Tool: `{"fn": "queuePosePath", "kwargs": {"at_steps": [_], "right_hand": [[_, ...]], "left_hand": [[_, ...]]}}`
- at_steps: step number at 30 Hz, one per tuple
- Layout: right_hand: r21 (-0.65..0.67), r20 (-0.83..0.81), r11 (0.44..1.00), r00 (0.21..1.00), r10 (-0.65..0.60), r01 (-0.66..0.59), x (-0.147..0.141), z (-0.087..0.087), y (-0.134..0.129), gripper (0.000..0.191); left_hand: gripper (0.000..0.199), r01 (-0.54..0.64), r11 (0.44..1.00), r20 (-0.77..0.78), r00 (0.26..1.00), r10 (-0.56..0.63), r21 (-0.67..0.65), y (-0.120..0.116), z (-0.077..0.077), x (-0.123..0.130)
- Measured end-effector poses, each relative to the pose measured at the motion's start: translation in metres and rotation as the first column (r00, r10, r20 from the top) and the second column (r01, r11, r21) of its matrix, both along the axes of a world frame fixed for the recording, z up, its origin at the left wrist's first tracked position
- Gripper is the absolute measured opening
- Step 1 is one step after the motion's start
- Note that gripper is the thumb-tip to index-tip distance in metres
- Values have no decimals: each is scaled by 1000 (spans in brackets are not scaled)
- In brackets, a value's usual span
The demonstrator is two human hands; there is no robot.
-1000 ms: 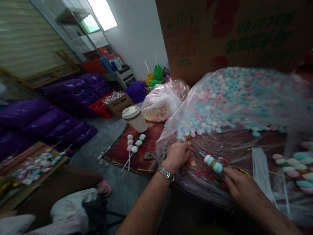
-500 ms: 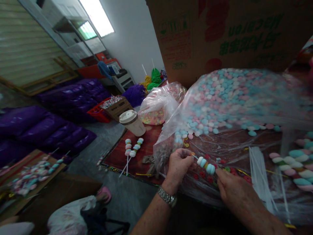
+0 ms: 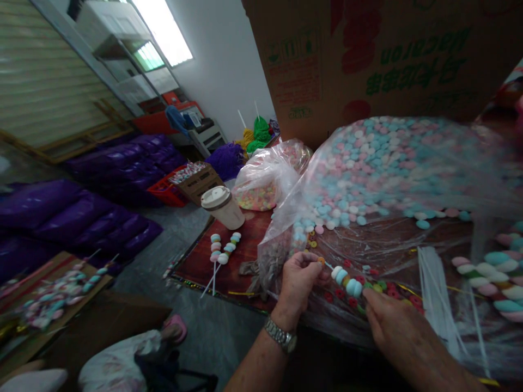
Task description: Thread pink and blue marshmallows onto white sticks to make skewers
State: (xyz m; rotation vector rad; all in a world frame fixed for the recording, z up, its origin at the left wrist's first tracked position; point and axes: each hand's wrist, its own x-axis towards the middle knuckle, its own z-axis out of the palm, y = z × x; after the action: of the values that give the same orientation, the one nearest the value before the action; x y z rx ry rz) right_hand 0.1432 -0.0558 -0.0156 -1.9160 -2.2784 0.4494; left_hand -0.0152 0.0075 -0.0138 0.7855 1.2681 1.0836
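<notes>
My left hand [image 3: 301, 276], with a metal watch [image 3: 280, 333] on the wrist, pinches a small orange candy ring [image 3: 321, 261] at the upper end of a white stick. Gripped in my right hand [image 3: 394, 318] is the lower end of that marshmallow skewer [image 3: 346, 281], which is threaded with pale blue and white marshmallows and a yellowish piece between them. Whether the ring is around the stick tip or just against it, I cannot tell. Below the hands, red and green candy rings [image 3: 379, 286] lie scattered on clear plastic. Two finished-looking skewers [image 3: 215, 247] rest crossed to the left.
A large clear bag of pastel marshmallows [image 3: 376, 163] spreads before a cardboard box [image 3: 302, 71]. White sticks [image 3: 435, 296] lie at right beside stacked skewers [image 3: 494, 277]. A lidded cup [image 3: 224, 208] stands by a smaller candy bag [image 3: 261, 185]. Another person's pink shoe [image 3: 176, 325] shows lower left.
The orange ring now shows more plainly at my left fingertips. The skewer and both hands appear slightly further right and lower in the view, which has itself shifted a little.
</notes>
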Motion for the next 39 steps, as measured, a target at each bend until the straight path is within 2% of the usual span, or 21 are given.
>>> {"fn": "queuePosePath", "kwargs": {"at_steps": [2, 6, 7, 10, 12, 15, 18, 20, 23, 24, 27, 28, 29, 30, 31, 32, 34, 35, 36, 37, 39], "right_hand": [[0, 21, 1000, 1000, -11, 11, -2, 0, 0, 26], [-20, 12, 1000, 1000, -11, 11, -3, 0, 2, 26], [-21, -2, 1000, 1000, -14, 14, -2, 0, 2, 26], [-8, -20, 999, 999, -31, 31, 1, 1, 4, 26], [-3, -15, 1000, 1000, -21, 21, 1, 3, 4, 25], [7, 5, 1000, 1000, -13, 13, -3, 4, 4, 23], [55, 20, 998, 999, -34, 33, -7, 2, 7, 21], [68, -32, 997, 999, -44, 46, -5, -2, 12, 22], [32, -193, 997, 979, -60, 68, 4, -6, 21, 25], [18, -236, 997, 970, -64, 70, 7, -7, 23, 26], [8, -292, 997, 953, -76, 82, 14, -6, 25, 32], [13, -303, 996, 950, -78, 86, 14, -5, 24, 33], [22, -315, 995, 946, -81, 93, 15, -4, 22, 33], [32, -323, 994, 942, -86, 101, 14, -4, 21, 34], [37, -327, 993, 941, -92, 111, 14, -3, 20, 34], [37, -326, 993, 941, -94, 112, 13, -3, 19, 33], [26, -312, 995, 946, -87, 100, 12, -3, 18, 32], [21, -299, 995, 951, -84, 94, 10, -3, 18, 32], [20, -284, 996, 955, -80, 89, 9, -2, 18, 31], [23, -267, 996, 961, -76, 85, 8, -2, 18, 30], [34, -225, 996, 972, -67, 77, 6, -3, 19, 29]], "left_hand": [[11, -11, 998, -121, 992, 19, 61, -2, -1, 2], [3, 37, 973, -384, 922, 55, 228, -1, -6, 2], [3, 26, 975, -384, 921, 63, 221, 1, -8, 1], [11, -45, 993, -257, 964, 72, 107, 7, -10, -2], [13, -33, 996, -227, 972, 51, 82, 9, -10, -2], [5, 45, 981, -383, 923, 31, 188, 3, -10, 1], [5, 226, 918, -588, 809, 9, 325, -6, -7, 2], [9, 376, 860, -657, 751, -63, 347, -6, -3, -2], [18, 470, 814, -743, 665, -72, 342, 11, 4, -10], [20, 479, 819, -803, 594, -37, 317, 20, 5, -12], [19, 515, 848, -969, 247, -13, 120, 47, 6, -14], [19, 522, 851, -985, 171, -32, 63, 53, 5, -14], [18, 526, 850, -991, 127, -44, 29, 57, 4, -14], [18, 530, 848, -991, 127, -46, 29, 58, 2, -14], [18, 530, 846, -982, 181, -49, 56, 58, 1, -14], [19, 514, 852, -955, 290, -70, 93, 55, 1, -15], [22, 436, 888, -757, 627, -184, 146, 46, 0, -16], [23, 382, 913, -565, 789, -241, 143, 41, 0, -16], [25, 330, 937, -352, 896, -271, 118, 35, 1, -15], [27, 291, 953, -172, 946, -273, 85, 30, 1, -14], [27, 230, 972, 46, 972, -232, 52, 23, 3, -11]]}}
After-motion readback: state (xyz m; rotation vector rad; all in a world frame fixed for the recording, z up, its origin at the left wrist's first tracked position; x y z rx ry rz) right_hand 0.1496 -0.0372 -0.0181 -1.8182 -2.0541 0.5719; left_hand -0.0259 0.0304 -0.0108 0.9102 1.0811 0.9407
